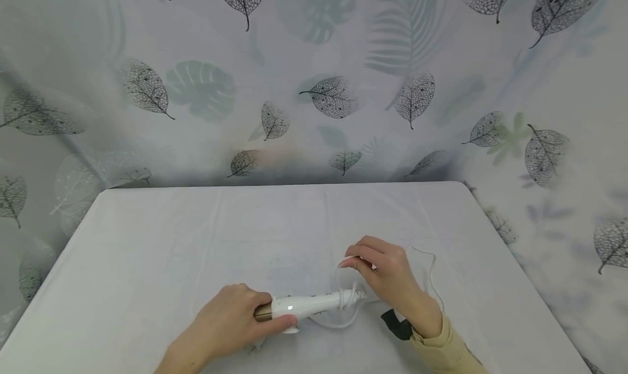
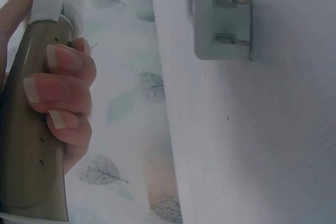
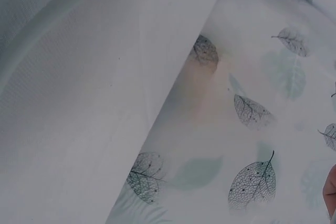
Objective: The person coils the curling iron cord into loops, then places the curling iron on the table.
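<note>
Across the table [image 1: 147,243] runs the wand [image 1: 305,306], white end [image 1: 326,301] rightward.

The white handle [image 1: 314,304] looks like shiny, smooth plastic. The brown part [image 2: 23,177] is smooth, with a soft shine. The plug [image 2: 223,20] looks like dull plastic with metal prongs [image 2: 226,38]. The white cloth [image 1: 196,243] looks dull and woven.

White-and-bronze styling wand [image 1: 305,306], crosswise, white cord [image 1: 348,298] around its narrow end
</note>
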A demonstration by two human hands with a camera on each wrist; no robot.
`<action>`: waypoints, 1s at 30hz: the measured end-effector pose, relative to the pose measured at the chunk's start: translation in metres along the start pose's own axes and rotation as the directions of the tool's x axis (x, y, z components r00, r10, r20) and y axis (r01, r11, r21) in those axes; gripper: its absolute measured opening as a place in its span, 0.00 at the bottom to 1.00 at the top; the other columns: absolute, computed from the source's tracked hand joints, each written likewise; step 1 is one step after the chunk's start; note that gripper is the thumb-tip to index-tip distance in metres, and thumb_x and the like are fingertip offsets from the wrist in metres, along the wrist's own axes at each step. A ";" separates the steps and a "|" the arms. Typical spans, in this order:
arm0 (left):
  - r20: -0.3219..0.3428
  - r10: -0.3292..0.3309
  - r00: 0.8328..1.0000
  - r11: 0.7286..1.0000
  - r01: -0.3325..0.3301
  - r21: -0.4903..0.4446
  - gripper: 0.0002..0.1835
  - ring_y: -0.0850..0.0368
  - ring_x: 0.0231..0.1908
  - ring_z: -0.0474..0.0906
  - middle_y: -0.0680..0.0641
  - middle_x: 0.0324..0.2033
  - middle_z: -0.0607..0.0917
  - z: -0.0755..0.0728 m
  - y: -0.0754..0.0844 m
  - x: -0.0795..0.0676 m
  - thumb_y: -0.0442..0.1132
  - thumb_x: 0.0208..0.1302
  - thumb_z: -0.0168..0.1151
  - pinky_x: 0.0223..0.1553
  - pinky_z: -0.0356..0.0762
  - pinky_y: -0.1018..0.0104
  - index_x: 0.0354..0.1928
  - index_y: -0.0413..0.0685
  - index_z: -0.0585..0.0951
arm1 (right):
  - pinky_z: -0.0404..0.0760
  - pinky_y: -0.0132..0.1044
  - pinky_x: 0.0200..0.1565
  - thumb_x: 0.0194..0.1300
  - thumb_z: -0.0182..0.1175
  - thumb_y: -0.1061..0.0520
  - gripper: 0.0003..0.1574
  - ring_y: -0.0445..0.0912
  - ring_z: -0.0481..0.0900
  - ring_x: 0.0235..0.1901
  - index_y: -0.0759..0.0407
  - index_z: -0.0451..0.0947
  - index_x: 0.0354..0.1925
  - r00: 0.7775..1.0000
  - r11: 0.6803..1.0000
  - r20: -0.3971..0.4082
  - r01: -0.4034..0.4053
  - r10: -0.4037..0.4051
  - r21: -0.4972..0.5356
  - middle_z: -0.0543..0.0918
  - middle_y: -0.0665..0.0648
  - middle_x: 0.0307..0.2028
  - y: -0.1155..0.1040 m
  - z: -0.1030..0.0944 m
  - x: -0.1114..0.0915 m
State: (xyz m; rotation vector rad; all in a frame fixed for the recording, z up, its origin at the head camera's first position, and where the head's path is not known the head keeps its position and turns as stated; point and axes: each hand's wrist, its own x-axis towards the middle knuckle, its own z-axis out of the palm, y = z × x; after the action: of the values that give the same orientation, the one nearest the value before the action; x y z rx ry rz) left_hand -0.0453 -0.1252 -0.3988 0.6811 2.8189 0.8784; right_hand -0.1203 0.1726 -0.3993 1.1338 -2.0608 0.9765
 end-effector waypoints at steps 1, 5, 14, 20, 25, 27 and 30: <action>0.003 -0.017 1.000 1.000 0.017 0.003 0.31 0.73 0.12 0.57 0.66 0.10 0.58 0.001 0.000 0.000 0.75 0.60 0.56 0.16 0.55 0.74 0.13 0.62 0.66 | 0.72 0.20 0.27 0.66 0.66 0.51 0.12 0.36 0.72 0.21 0.57 0.84 0.30 1.000 1.000 0.002 0.017 -0.017 0.006 0.80 0.49 0.26 -0.001 0.000 0.000; -0.008 -0.074 0.997 0.997 0.074 0.026 0.31 0.71 0.13 0.58 0.65 0.09 0.62 0.002 -0.001 0.000 0.76 0.58 0.55 0.16 0.57 0.74 0.14 0.63 0.67 | 0.74 0.21 0.28 0.67 0.65 0.51 0.13 0.37 0.75 0.22 0.58 0.85 0.30 0.999 0.999 0.005 0.050 -0.050 0.002 0.81 0.51 0.26 -0.004 0.000 0.000; -0.042 -0.229 0.973 0.969 0.231 0.084 0.32 0.70 0.15 0.58 0.63 0.11 0.63 -0.003 0.001 0.002 0.80 0.56 0.53 0.18 0.57 0.72 0.14 0.64 0.69 | 0.71 0.21 0.26 0.67 0.65 0.53 0.12 0.37 0.73 0.21 0.59 0.86 0.31 0.998 0.997 -0.020 0.068 -0.067 0.028 0.83 0.51 0.26 -0.010 0.002 0.001; -0.075 -0.320 0.945 0.937 0.327 0.123 0.33 0.67 0.15 0.57 0.61 0.11 0.61 -0.007 0.001 0.004 0.80 0.55 0.53 0.18 0.54 0.70 0.15 0.61 0.68 | 0.70 0.21 0.24 0.62 0.70 0.58 0.04 0.35 0.70 0.19 0.58 0.86 0.31 1.000 0.997 0.001 -0.002 0.002 0.079 0.82 0.50 0.24 -0.012 0.004 0.001; -0.120 -0.384 0.916 0.910 0.397 0.117 0.34 0.63 0.16 0.58 0.58 0.13 0.61 -0.007 0.002 0.006 0.82 0.53 0.50 0.18 0.52 0.67 0.20 0.60 0.73 | 0.67 0.22 0.23 0.57 0.71 0.65 0.06 0.33 0.67 0.20 0.58 0.87 0.35 0.990 0.987 0.087 -0.123 0.114 0.099 0.81 0.47 0.24 -0.014 0.005 0.000; -0.137 -0.403 0.905 0.902 0.418 0.106 0.35 0.62 0.17 0.58 0.57 0.14 0.60 -0.007 0.002 0.006 0.83 0.53 0.49 0.18 0.53 0.66 0.22 0.59 0.75 | 0.65 0.21 0.23 0.57 0.71 0.68 0.08 0.33 0.66 0.20 0.59 0.87 0.36 0.985 0.985 0.110 -0.141 0.130 0.101 0.79 0.46 0.24 -0.015 0.005 -0.001; -0.156 -0.413 0.897 0.899 0.429 0.090 0.35 0.62 0.17 0.57 0.57 0.14 0.59 -0.009 0.002 0.005 0.83 0.54 0.49 0.19 0.53 0.66 0.23 0.58 0.75 | 0.63 0.19 0.24 0.56 0.70 0.70 0.10 0.32 0.65 0.20 0.60 0.87 0.37 0.984 0.983 0.128 -0.143 0.127 0.119 0.78 0.46 0.23 -0.016 0.006 0.000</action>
State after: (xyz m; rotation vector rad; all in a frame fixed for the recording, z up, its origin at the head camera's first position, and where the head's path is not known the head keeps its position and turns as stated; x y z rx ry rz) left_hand -0.0514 -0.1255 -0.3904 0.0038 2.9787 0.6957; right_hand -0.1074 0.1619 -0.3982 1.1541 -2.2227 1.1451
